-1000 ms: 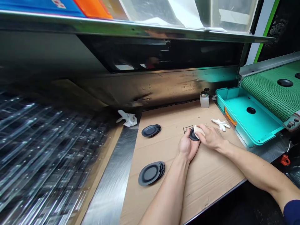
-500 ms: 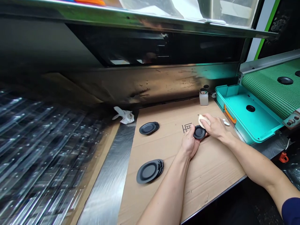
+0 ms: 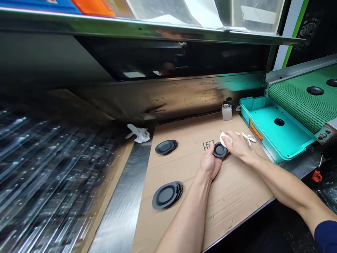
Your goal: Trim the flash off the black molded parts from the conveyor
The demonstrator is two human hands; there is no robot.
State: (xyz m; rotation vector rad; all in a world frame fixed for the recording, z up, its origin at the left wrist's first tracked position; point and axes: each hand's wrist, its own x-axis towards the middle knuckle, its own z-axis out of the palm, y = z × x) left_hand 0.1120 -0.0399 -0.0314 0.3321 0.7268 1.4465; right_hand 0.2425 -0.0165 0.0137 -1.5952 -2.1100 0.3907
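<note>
My left hand (image 3: 210,162) grips a small black round disc (image 3: 219,150) just above the cardboard sheet (image 3: 231,189). My right hand (image 3: 238,144) is closed around a pale cloth pad (image 3: 224,138) and presses it against the disc's far edge. Two stacks of similar black discs lie on the cardboard to the left: one near the back (image 3: 165,147), one nearer me (image 3: 166,194).
A small frosted bottle (image 3: 226,110) stands at the back of the cardboard. A white glove (image 3: 246,136) lies behind my right hand. At right a teal tray (image 3: 265,131) holds one black disc (image 3: 279,122), below a green conveyor belt (image 3: 300,102) carrying more discs. A crumpled white rag (image 3: 138,133) lies left.
My right hand with the pad slid off the top of the disc to its far edge, then back against it. The disc's dark face now shows. Both hands stay in the same spot.
</note>
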